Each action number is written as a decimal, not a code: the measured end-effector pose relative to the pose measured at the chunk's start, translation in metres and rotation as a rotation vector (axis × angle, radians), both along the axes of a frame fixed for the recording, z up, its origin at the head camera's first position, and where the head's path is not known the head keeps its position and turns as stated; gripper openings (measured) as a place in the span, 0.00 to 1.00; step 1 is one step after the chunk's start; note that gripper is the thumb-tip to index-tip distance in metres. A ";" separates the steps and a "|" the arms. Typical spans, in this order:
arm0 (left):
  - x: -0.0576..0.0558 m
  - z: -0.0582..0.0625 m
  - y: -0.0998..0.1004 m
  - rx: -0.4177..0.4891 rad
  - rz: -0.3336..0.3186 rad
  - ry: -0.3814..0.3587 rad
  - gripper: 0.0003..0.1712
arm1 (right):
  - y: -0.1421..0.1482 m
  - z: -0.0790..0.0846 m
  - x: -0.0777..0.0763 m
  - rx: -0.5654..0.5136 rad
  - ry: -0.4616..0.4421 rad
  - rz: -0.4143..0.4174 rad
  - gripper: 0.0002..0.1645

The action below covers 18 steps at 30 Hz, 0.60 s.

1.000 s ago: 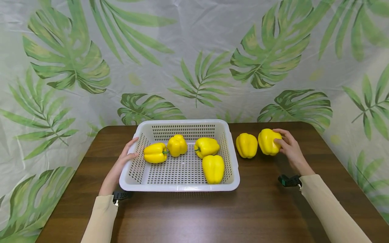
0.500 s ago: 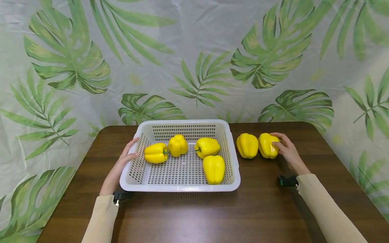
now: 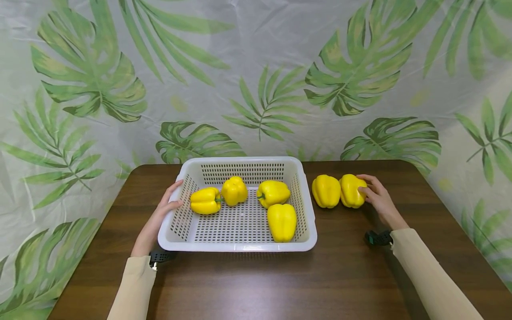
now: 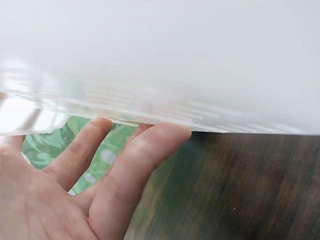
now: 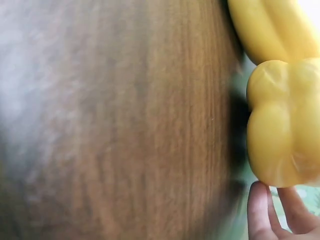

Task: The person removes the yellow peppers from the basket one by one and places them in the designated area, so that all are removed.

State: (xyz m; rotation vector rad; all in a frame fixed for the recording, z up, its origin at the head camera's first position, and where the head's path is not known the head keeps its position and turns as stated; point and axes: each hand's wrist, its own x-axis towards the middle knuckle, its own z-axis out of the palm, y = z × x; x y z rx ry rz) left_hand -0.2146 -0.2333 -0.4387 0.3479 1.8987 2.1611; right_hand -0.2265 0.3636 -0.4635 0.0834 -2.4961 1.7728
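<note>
My left hand (image 3: 160, 212) holds the left side of a white perforated plastic basket (image 3: 236, 247), thumb and index finger over its rim. In the left wrist view, fingertips (image 4: 175, 131) touch the lower edge of the pale basket wall (image 4: 210, 60). To the right of the basket, my right hand (image 3: 380, 200) holds a yellow bell pepper (image 3: 351, 192) from its right side with thumb and fingers. It stands on the table against a second yellow bell pepper (image 3: 326, 191). The right wrist view shows fingertips (image 5: 258, 192) at one end of the held pepper (image 5: 275, 135).
Inside the basket lie several yellow bell peppers: one at the left (image 3: 205, 201), one behind it (image 3: 234, 191), and a pair at the right (image 3: 282, 223). The dark wooden table (image 3: 256, 284) ends at a leaf-print cloth (image 3: 264, 80) behind. Each wrist wears a black camera.
My right hand has brought its bell pepper slightly left and down, close beside the other one, in the first half second. Since then it has stayed put. The left hand and basket have not moved.
</note>
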 end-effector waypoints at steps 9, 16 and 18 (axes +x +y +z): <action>0.000 0.000 0.000 -0.003 0.002 0.000 0.36 | 0.001 0.002 0.007 -0.013 -0.007 0.014 0.26; 0.000 0.000 0.001 0.003 0.006 -0.010 0.36 | -0.002 0.004 0.008 -0.067 0.101 -0.042 0.22; 0.000 0.001 0.001 0.006 0.004 -0.005 0.36 | -0.004 0.008 0.008 -0.091 0.118 -0.054 0.22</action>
